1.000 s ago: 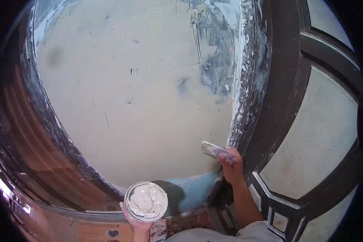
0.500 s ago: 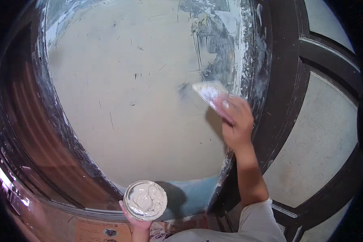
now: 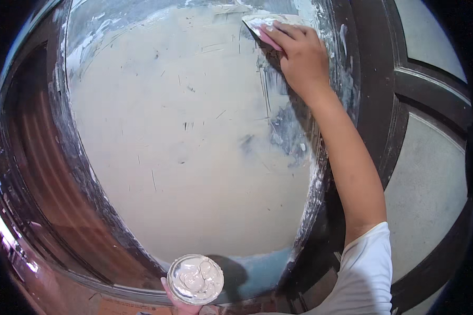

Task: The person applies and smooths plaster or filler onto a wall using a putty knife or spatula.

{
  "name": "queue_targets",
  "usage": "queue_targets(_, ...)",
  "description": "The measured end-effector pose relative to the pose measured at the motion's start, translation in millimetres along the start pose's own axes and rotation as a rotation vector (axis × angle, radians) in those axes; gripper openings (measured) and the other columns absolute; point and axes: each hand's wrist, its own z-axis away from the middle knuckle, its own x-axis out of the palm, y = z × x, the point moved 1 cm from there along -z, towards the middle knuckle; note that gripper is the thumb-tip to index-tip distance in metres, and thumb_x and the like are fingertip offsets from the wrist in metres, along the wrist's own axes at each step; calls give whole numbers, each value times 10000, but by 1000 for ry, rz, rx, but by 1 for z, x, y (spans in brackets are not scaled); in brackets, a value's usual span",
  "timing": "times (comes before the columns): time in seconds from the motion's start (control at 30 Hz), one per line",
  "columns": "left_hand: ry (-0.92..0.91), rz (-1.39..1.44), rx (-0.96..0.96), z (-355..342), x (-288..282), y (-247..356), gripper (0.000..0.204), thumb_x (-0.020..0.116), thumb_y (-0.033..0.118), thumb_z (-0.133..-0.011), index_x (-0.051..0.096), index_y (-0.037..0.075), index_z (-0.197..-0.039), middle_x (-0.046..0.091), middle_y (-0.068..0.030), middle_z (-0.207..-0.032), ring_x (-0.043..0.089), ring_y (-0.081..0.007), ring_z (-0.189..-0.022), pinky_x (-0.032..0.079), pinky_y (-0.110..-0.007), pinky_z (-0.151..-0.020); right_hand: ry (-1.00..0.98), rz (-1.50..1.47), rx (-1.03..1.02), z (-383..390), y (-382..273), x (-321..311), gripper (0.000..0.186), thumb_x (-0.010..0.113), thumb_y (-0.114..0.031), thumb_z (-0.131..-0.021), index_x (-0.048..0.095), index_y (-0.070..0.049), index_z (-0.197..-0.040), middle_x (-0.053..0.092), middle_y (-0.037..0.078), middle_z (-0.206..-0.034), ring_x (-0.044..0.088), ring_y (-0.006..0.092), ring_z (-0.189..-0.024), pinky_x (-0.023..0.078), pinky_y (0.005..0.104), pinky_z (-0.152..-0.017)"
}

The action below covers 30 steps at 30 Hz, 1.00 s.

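Observation:
My right hand (image 3: 302, 63) is closed on a pink putty spreader (image 3: 267, 35), its edge smeared with white, held against the upper right of a cream-coated panel (image 3: 184, 136). Patchy grey-blue areas and short dark scratches mark the panel, with a pale blue band (image 3: 263, 273) along its bottom. At the lower middle, my left hand (image 3: 178, 303) grips a round open tin of cream paste (image 3: 195, 279) from underneath; most of its fingers are hidden by the tin.
Dark wooden framing with pale panels (image 3: 425, 194) stands on the right. A dark frame with a brown glossy panel (image 3: 47, 199) borders the left. An orange printed cardboard sheet (image 3: 121, 307) lies at the bottom. Putty-streaked strips (image 3: 81, 157) run along both panel sides.
My right hand has risen with the spreader from the lower right of the panel to near its top. The tin in my left hand sits slightly lower in the picture.

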Motion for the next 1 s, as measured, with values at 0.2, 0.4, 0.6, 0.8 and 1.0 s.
queue_targets(0.2,-107,-251,54,-4,19,3,725,258,665,-925,415,166,-1427,380,-107,-1491,381,-349,-1341,289,-537,-1115,-88,56,-21,24,-5,-6,413,623,-54,-780,666,-242,-1145,630,-32,-1178,557,236,-1047,451,385,-890)
queue_targets(0.4,-68,10,-123,-12,20,-5,755,293,693,-898,417,171,-1428,401,-106,-1475,398,-372,-1319,312,-566,-1089,-182,46,-3,45,-10,-16,446,653,-32,-748,663,-232,-1147,614,-26,-1166,543,243,-1056,440,401,-888)
queue_targets(0.6,-37,48,-158,1,15,-4,764,290,705,-891,411,178,-1432,394,-105,-1481,389,-380,-1325,302,-578,-1091,-241,48,0,61,-16,-48,429,637,-28,-746,670,-207,-1134,628,-11,-1151,546,250,-1053,438,404,-880)
queue_targets(0.8,-88,180,-191,14,10,15,735,304,632,-939,369,113,-1455,362,-131,-1501,357,-343,-1362,288,-507,-1133,-254,64,28,41,-14,-71,460,560,4,-748,672,-214,-1137,641,-6,-1126,555,267,-1011,444,399,-873)
queue_targets(1.0,395,178,-207,15,20,28,709,345,613,-938,404,108,-1433,396,-123,-1479,375,-341,-1349,293,-507,-1131,-114,-64,65,-31,-14,-20,478,523,-23,-811,619,-238,-1228,617,28,-1193,551,304,-1043,449,419,-923)
